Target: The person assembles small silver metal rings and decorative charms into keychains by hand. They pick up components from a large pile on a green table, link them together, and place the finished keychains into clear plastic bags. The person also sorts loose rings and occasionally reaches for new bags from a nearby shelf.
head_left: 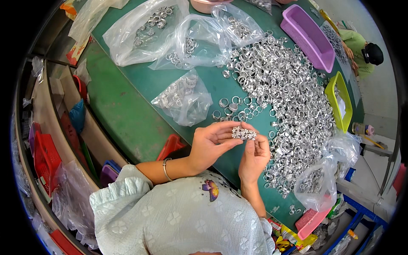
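A short row of glittering silver pieces, probably rings set with stones point(243, 133), is held up between both my hands above the table edge. My left hand point(210, 144) grips it from the left, thumb in front and fingers behind. From the right, my right hand point(254, 159) pinches it with thumb and bent fingers. A few loose silver rings point(233, 107) lie just beyond my fingertips. Right of them spreads a large heap of silver rings point(284, 80) on the green table point(144, 83). A small clear bag of silver pieces point(182, 97) lies beyond my left hand.
Larger clear bags point(127, 44) with rings lie at the far side. A purple basket point(307, 38) and a yellow-green basket point(338, 102) border the heap. Nearer right are another clear bag point(315, 182) and a pink tray point(313, 222). Another person point(359, 49) sits at far right.
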`<action>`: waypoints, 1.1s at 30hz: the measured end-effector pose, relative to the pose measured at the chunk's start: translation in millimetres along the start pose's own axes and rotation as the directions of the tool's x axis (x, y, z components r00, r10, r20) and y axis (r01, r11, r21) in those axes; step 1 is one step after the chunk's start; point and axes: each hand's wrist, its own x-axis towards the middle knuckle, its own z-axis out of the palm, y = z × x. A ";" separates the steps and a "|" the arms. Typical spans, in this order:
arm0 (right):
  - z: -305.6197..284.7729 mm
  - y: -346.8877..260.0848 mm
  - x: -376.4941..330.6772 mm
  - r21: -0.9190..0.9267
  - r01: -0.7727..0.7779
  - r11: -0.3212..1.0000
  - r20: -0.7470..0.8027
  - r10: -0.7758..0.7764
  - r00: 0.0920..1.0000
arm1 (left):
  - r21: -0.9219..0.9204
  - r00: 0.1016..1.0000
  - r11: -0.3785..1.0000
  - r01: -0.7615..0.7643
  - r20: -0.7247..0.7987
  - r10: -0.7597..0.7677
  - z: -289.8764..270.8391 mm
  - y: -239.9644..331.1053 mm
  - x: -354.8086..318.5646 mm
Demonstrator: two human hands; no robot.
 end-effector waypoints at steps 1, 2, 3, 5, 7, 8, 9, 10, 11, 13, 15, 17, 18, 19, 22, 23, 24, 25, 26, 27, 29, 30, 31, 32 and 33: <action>2.3 -0.9 -1.2 -0.020 0.010 1.000 -0.003 -0.010 1.000 | -0.006 1.000 1.000 0.018 0.003 -0.018 -0.4 0.9 -0.7; 3.5 -1.7 -2.1 -0.039 0.019 0.999 -0.005 -0.020 1.000 | -0.013 0.999 0.999 0.036 0.006 -0.036 -0.9 1.7 -1.2; 1.9 -2.1 -2.5 -0.030 0.014 0.999 0.012 -0.013 1.000 | -0.017 0.999 0.998 0.052 0.012 -0.052 -0.5 2.3 -1.8; -2.2 -2.6 -2.6 -0.011 0.000 1.000 0.045 0.000 0.999 | -0.041 0.998 0.998 0.057 -0.003 -0.057 1.0 2.4 -3.4; 0.9 -6.0 -2.5 -0.006 0.009 1.000 0.028 -0.008 1.000 | -0.076 0.998 0.995 0.066 0.014 -0.065 2.0 2.2 -3.6; 1.9 -7.4 -2.7 -0.004 0.012 1.000 0.020 -0.012 1.000 | -0.103 0.997 0.992 0.072 0.035 -0.069 2.3 1.9 -3.3; 0.3 -5.9 -2.3 -0.152 0.087 0.985 0.052 -0.080 0.995 | -0.127 0.996 0.989 0.073 0.058 -0.066 2.4 3.2 -1.6; -3.8 -2.7 -2.5 -0.295 0.162 0.942 0.092 -0.141 0.986 | -0.165 0.982 0.970 0.179 0.084 -0.167 2.6 6.0 -0.9; -7.0 -2.0 -2.3 -0.428 0.235 0.873 0.138 -0.195 0.971 | -0.199 0.957 0.938 0.285 0.113 -0.267 2.5 9.9 -0.9; -9.4 -7.0 -1.5 -0.674 0.287 0.681 0.242 -0.163 0.956 | -0.265 0.908 0.869 0.417 0.169 -0.384 0.1 10.3 -1.0; -12.1 -12.2 2.4 -0.782 0.360 0.509 0.326 -0.158 0.932 | -0.275 0.894 0.854 0.442 0.208 -0.397 -3.6 4.9 7.3; -14.0 -20.2 7.6 -0.712 0.289 0.640 0.249 -0.155 0.956 | -0.264 0.871 0.835 0.483 0.239 -0.429 -7.9 5.2 19.4; -16.6 -24.5 9.7 -0.667 0.248 0.702 0.201 -0.150 0.968 | -0.265 0.875 0.840 0.473 0.256 -0.411 -8.8 9.9 30.9; -20.6 -29.2 10.0 -0.623 0.162 0.765 0.085 -0.140 0.986 | -0.227 0.875 0.851 0.474 0.227 -0.427 -9.6 29.6 49.1; -56.1 -26.6 4.7 -0.600 0.089 0.795 -0.138 -0.212 0.967 | 0.337 0.991 0.941 -0.019 0.128 -0.025 -14.2 72.9 142.1; -65.2 -28.4 -1.2 -0.667 0.022 0.745 -0.154 -0.166 0.974 | 0.451 0.968 0.857 -0.250 0.109 0.225 -12.5 83.0 173.7; -71.0 -30.3 -6.2 -0.722 -0.029 0.691 -0.156 -0.121 0.980 | 0.688 0.954 0.671 -0.276 0.112 0.278 -30.2 92.6 217.5; -74.9 -31.0 -12.5 -0.790 -0.089 0.607 -0.154 -0.056 0.987 | 0.852 0.718 0.098 -0.514 0.364 0.594 -43.3 96.3 257.9; -77.6 -28.2 -18.2 -0.821 -0.060 0.568 -0.112 -0.057 0.992 | 0.865 0.730 0.102 -0.492 0.346 0.590 -59.6 94.0 296.1; -80.9 -23.8 -24.0 -0.850 -0.035 0.526 -0.076 -0.056 0.996 | 0.874 0.742 0.108 -0.474 0.331 0.583 -68.4 87.3 318.9; -83.7 -19.2 -32.1 -0.900 0.067 0.431 0.029 -0.093 0.995 | 0.928 0.769 -0.140 -0.346 0.366 0.524 -65.3 82.8 319.3; -83.7 -18.3 -34.4 -0.899 0.063 0.434 0.020 -0.104 0.994 | 0.926 0.784 -0.264 -0.270 0.370 0.498 -64.9 81.9 316.3; -84.1 -17.5 -36.1 -0.898 0.058 0.436 0.008 -0.116 0.993 | 0.944 0.810 -0.246 -0.221 0.318 0.492 -56.3 81.4 307.7; -83.9 -17.0 -37.1 -0.897 0.054 0.438 -0.002 -0.128 0.992 | 0.920 0.758 -0.238 -0.310 0.390 0.522 -52.1 78.8 297.0; -81.9 -18.0 -36.9 -0.901 0.021 0.433 -0.046 -0.145 0.988 | 0.888 0.698 -0.235 -0.395 0.456 0.551 -50.2 76.5 285.5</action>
